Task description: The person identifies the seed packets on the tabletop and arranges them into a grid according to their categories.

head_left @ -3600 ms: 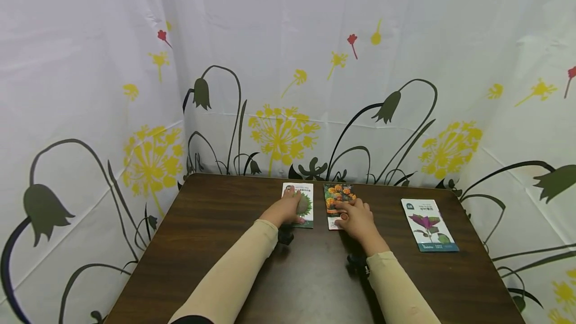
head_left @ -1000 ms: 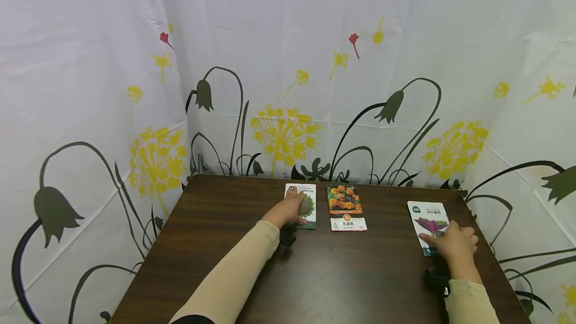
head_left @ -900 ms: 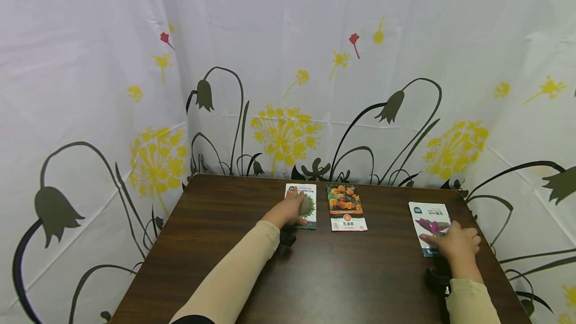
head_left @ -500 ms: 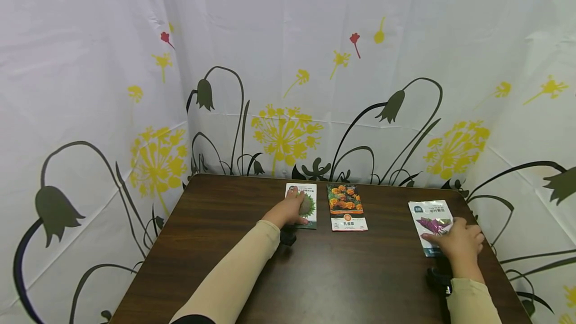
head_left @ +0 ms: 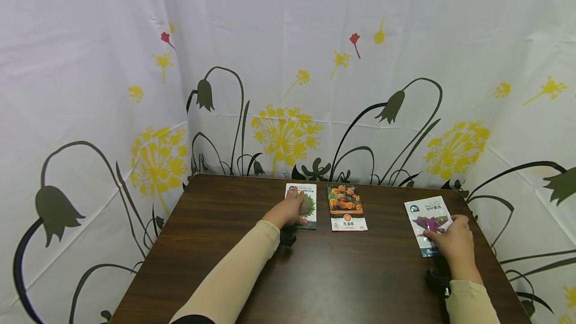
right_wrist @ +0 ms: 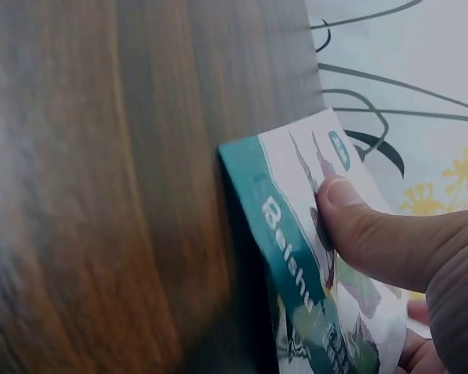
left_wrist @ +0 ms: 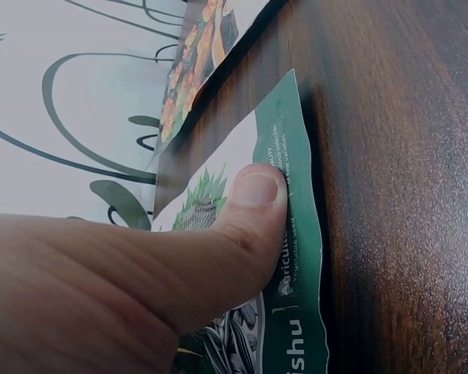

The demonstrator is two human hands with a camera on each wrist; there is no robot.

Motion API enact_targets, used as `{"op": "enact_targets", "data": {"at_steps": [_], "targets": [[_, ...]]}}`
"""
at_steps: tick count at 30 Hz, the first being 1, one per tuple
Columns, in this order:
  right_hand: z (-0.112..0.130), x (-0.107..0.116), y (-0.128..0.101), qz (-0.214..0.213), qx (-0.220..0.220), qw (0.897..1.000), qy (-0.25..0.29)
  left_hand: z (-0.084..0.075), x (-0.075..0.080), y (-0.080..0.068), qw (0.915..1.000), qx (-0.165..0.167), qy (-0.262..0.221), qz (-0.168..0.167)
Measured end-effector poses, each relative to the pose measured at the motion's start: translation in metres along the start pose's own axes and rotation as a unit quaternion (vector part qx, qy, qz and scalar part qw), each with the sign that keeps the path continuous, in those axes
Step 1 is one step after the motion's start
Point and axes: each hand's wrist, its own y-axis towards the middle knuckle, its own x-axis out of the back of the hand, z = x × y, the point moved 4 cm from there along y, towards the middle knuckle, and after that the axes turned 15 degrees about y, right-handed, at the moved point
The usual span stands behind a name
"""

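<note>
A dark wood-grain counter [head_left: 315, 274] is seen, enclosed on three sides by white curtains [head_left: 288, 64] printed with yellow dandelion heads, small red flowers and dark bell-shaped blooms on long stems.

Three seed packets are counted on the counter, ranged along its far half. The sunflower seed packet [head_left: 309, 207] lies flat left of centre, and the marigold seed packet [head_left: 345, 207] lies flat just beside it on the right, apart from it by a narrow strip of wood. The purple-leaf seed packet [head_left: 427, 216] is placed well apart from these, near the right edge.

Two hands are counted, each on an arm in a beige sleeve. The left hand [head_left: 287, 209] is laid on the sunflower seed packet with relaxed, extended fingers, the thumb [left_wrist: 246, 204] being pressed flat on the packet's green border. The purple-leaf seed packet is pinched at its near end by the right hand [head_left: 453, 242], with the thumb [right_wrist: 366, 222] on its printed face and fingers beneath; in the right wrist view its near edge is seen raised off the wood.
</note>
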Motion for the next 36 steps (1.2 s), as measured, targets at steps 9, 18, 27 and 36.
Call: {"op": "enact_targets", "data": {"at_steps": [9,18,27,36], "targets": [[0.010,-0.011,-0.010,0.035,0.087,0.994,-0.061,-0.001,0.001,-0.001,1.0000,-0.002,-0.002,0.002],[0.019,-0.027,-0.021,0.049,0.136,0.986,-0.087,0.000,0.000,-0.001,1.0000,-0.002,-0.004,0.002],[0.031,-0.045,-0.035,0.069,0.166,0.980,-0.090,0.000,0.003,0.000,1.0000,-0.004,-0.002,0.001],[0.035,-0.056,-0.047,0.064,0.191,0.975,-0.095,0.000,0.002,-0.001,1.0000,-0.006,-0.003,0.002]]}}
